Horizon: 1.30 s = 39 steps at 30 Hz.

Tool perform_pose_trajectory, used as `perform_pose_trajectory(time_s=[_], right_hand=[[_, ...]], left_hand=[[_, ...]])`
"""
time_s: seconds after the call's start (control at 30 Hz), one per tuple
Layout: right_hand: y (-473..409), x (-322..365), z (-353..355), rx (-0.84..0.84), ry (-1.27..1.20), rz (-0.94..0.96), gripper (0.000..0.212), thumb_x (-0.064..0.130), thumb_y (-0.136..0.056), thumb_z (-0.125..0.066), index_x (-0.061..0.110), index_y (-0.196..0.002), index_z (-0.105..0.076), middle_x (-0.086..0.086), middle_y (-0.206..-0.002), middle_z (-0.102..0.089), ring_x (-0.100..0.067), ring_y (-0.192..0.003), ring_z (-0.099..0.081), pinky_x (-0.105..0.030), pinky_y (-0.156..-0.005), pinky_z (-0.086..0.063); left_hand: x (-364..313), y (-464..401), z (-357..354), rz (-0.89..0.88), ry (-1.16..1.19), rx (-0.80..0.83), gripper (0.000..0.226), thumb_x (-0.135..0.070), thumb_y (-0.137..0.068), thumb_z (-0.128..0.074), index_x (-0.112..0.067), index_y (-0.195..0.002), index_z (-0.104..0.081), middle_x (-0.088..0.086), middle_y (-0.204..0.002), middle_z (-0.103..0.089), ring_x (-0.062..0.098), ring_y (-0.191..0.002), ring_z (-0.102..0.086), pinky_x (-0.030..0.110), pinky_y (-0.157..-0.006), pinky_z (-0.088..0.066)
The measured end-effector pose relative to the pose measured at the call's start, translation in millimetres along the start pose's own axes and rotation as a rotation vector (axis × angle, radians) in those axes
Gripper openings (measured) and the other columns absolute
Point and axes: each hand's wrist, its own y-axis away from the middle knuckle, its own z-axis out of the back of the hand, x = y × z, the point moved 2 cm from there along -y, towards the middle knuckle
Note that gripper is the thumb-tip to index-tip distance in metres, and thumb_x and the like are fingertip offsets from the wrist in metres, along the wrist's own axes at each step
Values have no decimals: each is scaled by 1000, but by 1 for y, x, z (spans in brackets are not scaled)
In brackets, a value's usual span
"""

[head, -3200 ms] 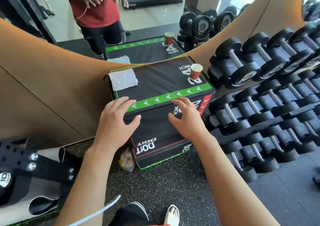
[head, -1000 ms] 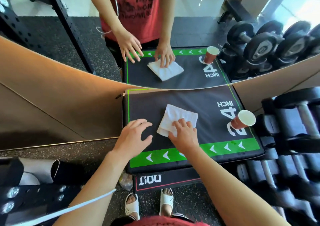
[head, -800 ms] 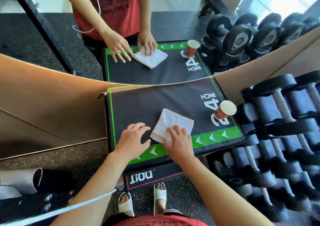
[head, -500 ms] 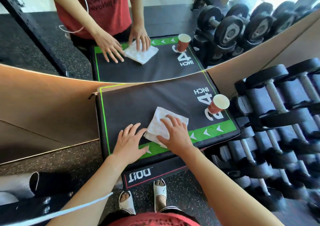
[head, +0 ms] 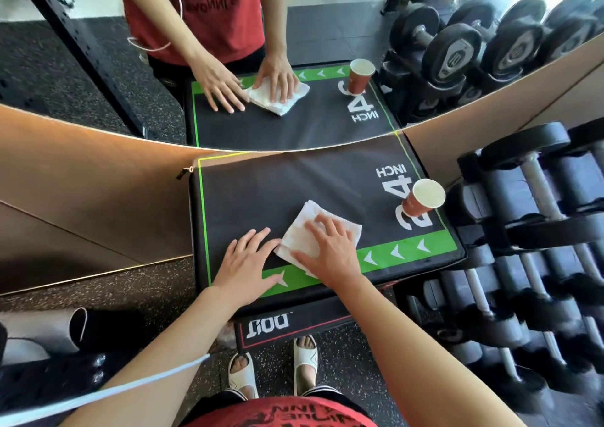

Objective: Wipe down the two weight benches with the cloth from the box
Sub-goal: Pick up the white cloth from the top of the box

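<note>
Step in hand: cloth pickup. Right hand (head: 330, 250) fingers spread flat on cloth (head: 322, 230), ungripped; left hand (head: 248, 263) flat at its 9 o'clock. Next: grasp cloth, lift off box (head: 261, 181).

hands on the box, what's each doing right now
Left hand: open, flat on the box top, holding nothing.
Right hand: open, fingers pressing the white cloth.

The person wears a red top (head: 281, 412) printed with black lettering, too cut off at the frame's edge to read. Both forearms are bare, and a thin white cable (head: 108, 394) crosses the left one. White open-toed slide sandals (head: 305, 363) cover the feet.
</note>
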Motion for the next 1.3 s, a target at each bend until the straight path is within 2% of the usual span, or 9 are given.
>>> perform_pose_trajectory(time_s=[0.13, 0.23, 0.33, 0.4, 0.47, 0.6, 0.83, 1.1, 1.3], right_hand=[[12, 7, -2, -83, 4, -54, 61, 72, -84, -60, 27, -126, -60, 3, -130, -55, -28, -118, -50, -45, -95, -46], [17, 13, -5, -105, -23, -104, 52, 65, -87, -64, 23, -117, -62, -1, -119, -56, -28, -105, -51, -44, -86, -49], [13, 15, -3, -22, -85, -114, 49, 61, -91, -66, 20, -117, -60, -2, -120, -54, -29, -109, -51, -42, -83, -50], [9, 13, 4, -42, -73, -68, 49, 60, -90, -67, 22, -119, -60, 0, -121, -54, -28, -111, -53, -41, -81, -49], [10, 10, 9, -95, 3, 25, 55, 65, -85, -67, 27, -126, -59, 3, -128, -54, -26, -114, -52, -43, -87, -48], [21, 1, 1, -4, 68, 96, 75, 77, -83, -59, 35, -145, -51, 7, -145, -48, -24, -135, -43, -47, -103, -42], [27, 6, -7, -134, 68, 139, 49, 57, -97, -56, 20, -127, -62, -4, -123, -59, -32, -104, -55, -47, -76, -53], [17, 9, 3, -131, 4, 115, 32, 40, -102, -63, 11, -114, -66, -7, -105, -62, -33, -95, -61, -47, -70, -54], [14, -1, 22, -187, -35, 83, 32, 38, -100, -66, 9, -114, -67, -9, -99, -61, -35, -88, -61, -47, -71, -51]], left_hand=[[0, 0, -1, 13, 3, -5, 85, -73, -92, -56, -40, -162, -21, -10, -175, -9, 22, -163, -5, 50, -131, -13], [-1, -1, 0, 24, 7, -4, 88, -72, -92, -58, -37, -164, -20, -11, -175, -8, 21, -163, -4, 49, -131, -12], [-1, 0, 1, 23, 15, -1, 88, -72, -93, -58, -37, -164, -20, -11, -175, -8, 21, -163, -4, 49, -131, -12], [-2, 1, 1, 19, 20, -1, 86, -69, -93, -59, -38, -163, -21, -11, -175, -8, 21, -163, -4, 49, -131, -11], [-2, 1, 1, 19, 23, -4, 84, -67, -94, -60, -38, -163, -22, -11, -175, -8, 21, -163, -4, 49, -132, -11], [-4, 1, 3, 17, 22, -8, 83, -68, -93, -60, -38, -162, -23, -11, -175, -10, 21, -162, -6, 49, -131, -12], [-4, 1, 4, 20, 9, 7, 85, -68, -94, -60, -38, -164, -21, -9, -175, -11, 22, -163, -6, 50, -131, -15], [-14, -1, 14, 59, 49, 29, 87, -57, -92, -70, -31, -163, -28, -6, -173, -18, 24, -161, -12, 50, -129, -20], [-33, -4, 39, 25, 115, -84, 75, -43, -94, -71, -27, -159, -38, -5, -165, -35, 21, -153, -28, 45, -123, -31]])
